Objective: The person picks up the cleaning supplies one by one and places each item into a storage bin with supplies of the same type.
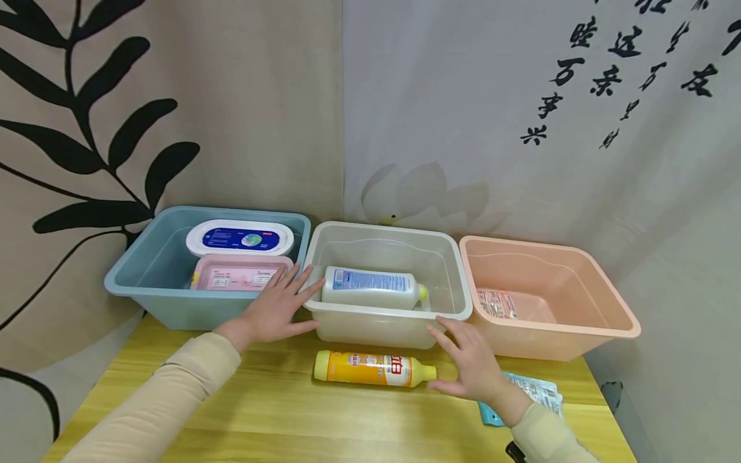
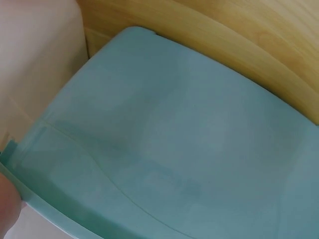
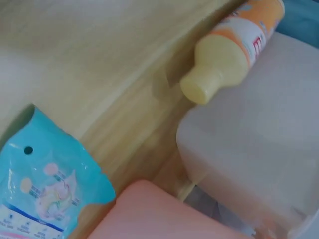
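Observation:
My left hand (image 1: 276, 310) is spread with straight fingers, its fingertips over the adjoining rims of the blue bin (image 1: 173, 292) and the white bin (image 1: 376, 328). In the left wrist view, the blue bin's wall (image 2: 189, 124) fills most of the picture. My right hand (image 1: 473, 363) has its fingers extended at the white bin's front right corner and holds nothing. Just left of that hand lies a yellow bottle (image 1: 370, 369) on its side, in front of the white bin. Partly under the right wrist is a light blue pouch (image 1: 535, 391), seen also in the right wrist view (image 3: 55, 184).
Inside the blue bin are a white oval pack (image 1: 240, 238) and a pink pack (image 1: 231, 273). A white bottle (image 1: 370, 289) lies in the white bin. The peach bin (image 1: 550, 341) on the right contains a small printed packet (image 1: 496, 303). All three bins stand along the wooden table's (image 1: 324, 424) back edge, before a curtain.

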{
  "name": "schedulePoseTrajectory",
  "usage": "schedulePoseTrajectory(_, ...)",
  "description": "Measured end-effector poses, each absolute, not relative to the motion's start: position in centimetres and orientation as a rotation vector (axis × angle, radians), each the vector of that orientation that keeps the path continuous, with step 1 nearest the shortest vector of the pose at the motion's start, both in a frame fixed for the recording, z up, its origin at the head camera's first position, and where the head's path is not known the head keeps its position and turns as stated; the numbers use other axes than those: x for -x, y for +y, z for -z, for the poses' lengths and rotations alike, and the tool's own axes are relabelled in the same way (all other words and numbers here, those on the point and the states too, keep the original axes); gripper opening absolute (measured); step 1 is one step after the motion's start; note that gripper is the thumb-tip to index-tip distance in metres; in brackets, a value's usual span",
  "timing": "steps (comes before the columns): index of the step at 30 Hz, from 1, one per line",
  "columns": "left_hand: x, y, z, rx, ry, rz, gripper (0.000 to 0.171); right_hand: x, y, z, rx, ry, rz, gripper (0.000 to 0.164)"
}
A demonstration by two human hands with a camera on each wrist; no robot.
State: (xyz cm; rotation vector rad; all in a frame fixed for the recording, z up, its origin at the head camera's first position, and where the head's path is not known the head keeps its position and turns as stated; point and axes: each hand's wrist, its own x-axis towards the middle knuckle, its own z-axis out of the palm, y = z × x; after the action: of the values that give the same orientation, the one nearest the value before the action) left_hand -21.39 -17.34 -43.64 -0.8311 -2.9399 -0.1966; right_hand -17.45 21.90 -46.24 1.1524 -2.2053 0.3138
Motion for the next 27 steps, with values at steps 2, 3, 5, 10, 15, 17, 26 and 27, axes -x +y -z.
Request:
schedulePoseTrajectory(2,21.4,-17.4,43.6,0.831,-2.938,0.190,0.080,17.3,21.6,46.6,-1.198,-2.195,-0.305,0.083)
schedulePoseTrajectory(3,21.4,-17.4,43.7,0.832,-2.935,0.189,0.080,17.2,21.5,46.8,-1.221,-2.192,-0.298,0.082)
schedulePoseTrajectory(5,21.4,-17.4,43.7,0.833,-2.932,0.190,0.080,17.1,21.2,47.2,-1.263,-2.199,-0.280,0.082)
schedulePoseTrajectory(10,21.4,-17.4,43.8,0.837,-2.914,0.194,0.079,17.0,20.1,48.0,-1.369,-2.212,-0.258,0.081)
schedulePoseTrajectory(15,21.4,-17.4,43.7,0.845,-2.906,0.172,0.080,17.1,18.7,48.7,-1.438,-2.292,-0.223,0.086)
schedulePoseTrajectory(17,21.4,-17.4,43.6,0.842,-2.917,0.160,0.080,17.2,18.1,48.9,-1.455,-2.341,-0.205,0.089)
schedulePoseTrajectory(26,21.4,-17.4,43.5,0.843,-2.916,0.149,0.080,17.7,16.1,50.3,-1.490,-2.508,-0.181,0.094)
schedulePoseTrajectory(27,21.4,-17.4,43.5,0.842,-2.916,0.151,0.080,17.8,15.9,50.6,-1.493,-2.520,-0.184,0.094)
